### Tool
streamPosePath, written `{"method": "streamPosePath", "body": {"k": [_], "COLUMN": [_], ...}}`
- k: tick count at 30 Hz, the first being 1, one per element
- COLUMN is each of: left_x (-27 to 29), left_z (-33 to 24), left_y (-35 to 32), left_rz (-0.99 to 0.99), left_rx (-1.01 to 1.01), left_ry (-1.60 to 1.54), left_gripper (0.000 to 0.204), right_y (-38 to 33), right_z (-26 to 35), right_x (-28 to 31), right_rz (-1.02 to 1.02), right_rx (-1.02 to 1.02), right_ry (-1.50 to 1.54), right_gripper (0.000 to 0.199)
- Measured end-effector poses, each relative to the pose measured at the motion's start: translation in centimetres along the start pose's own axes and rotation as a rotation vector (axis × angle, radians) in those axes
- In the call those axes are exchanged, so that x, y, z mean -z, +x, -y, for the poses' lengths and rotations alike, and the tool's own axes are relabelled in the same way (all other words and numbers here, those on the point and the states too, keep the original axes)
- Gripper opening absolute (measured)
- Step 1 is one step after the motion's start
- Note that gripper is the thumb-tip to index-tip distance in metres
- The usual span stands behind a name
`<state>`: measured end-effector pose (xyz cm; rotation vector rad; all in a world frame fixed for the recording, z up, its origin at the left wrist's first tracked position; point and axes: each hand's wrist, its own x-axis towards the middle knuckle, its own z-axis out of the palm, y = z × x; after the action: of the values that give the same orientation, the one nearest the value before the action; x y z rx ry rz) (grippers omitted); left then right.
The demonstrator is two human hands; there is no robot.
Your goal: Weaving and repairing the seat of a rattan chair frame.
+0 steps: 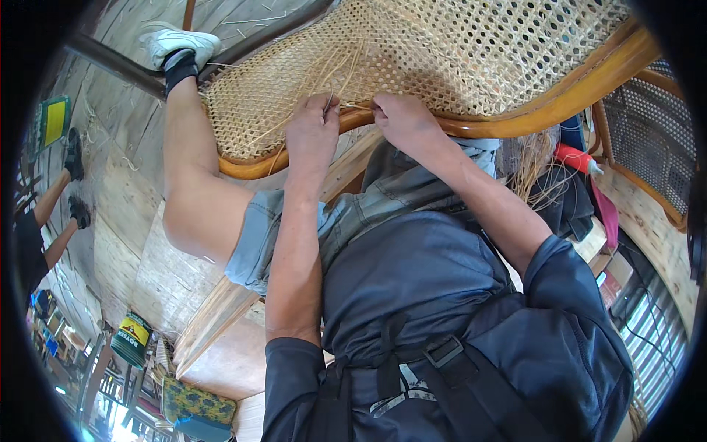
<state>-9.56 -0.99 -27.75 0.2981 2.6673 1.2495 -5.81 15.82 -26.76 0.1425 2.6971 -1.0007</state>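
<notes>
Working at a large woven cane panel [258, 96], pale and open-meshed, lying across the upper middle just beyond the lap. Reaching to its near border, a curved, glossy wooden frame [545, 121]. Having a wooden chair [648, 140] with dark mesh at the far right. Sitting well apart from another person [28, 254] at the far left. Having a tangled bundle of loose fibres [541, 177] just right of the lap. Resting a white shoe [177, 46] near the panel's left end. Holding the left hand [313, 125] and the right hand [405, 121] near each other at the panel's near edge, thumb and fingers drawn together on both. Having a green can [131, 339] at the lower left. Having a red bottle [574, 157] with a pale nozzle near the bundle. Facing several long loose strands [342, 65] on the panel, ahead of the left hand. Pinching a thin pale strand [357, 107] in the right, running toward the left. Pinching in the left a slim grey piece [329, 102], too small to identify.
</notes>
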Motion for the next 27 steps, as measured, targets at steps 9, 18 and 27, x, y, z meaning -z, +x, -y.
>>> {"method": "streamPosePath", "body": {"k": [9, 18, 27], "left_x": [-0.6, -0.6, -0.5], "left_z": [-0.4, -0.6, -0.6], "left_y": [-0.2, -0.1, 0.1], "left_rz": [0.005, -0.001, -0.03], "left_rx": [-0.093, -0.087, -0.095], "left_ry": [0.116, 0.158, 0.173], "left_gripper": [0.012, 0.013, 0.014], "right_y": [0.2, 0.8, 1.2], "right_z": [0.0, 0.1, 0.3], "right_x": [0.3, 0.7, 0.8], "right_rz": [-0.016, 0.127, 0.107], "right_rx": [-0.046, -0.082, -0.082], "right_ry": [0.013, -0.006, -0.054], "right_gripper": [0.013, 0.023, 0.023]}}
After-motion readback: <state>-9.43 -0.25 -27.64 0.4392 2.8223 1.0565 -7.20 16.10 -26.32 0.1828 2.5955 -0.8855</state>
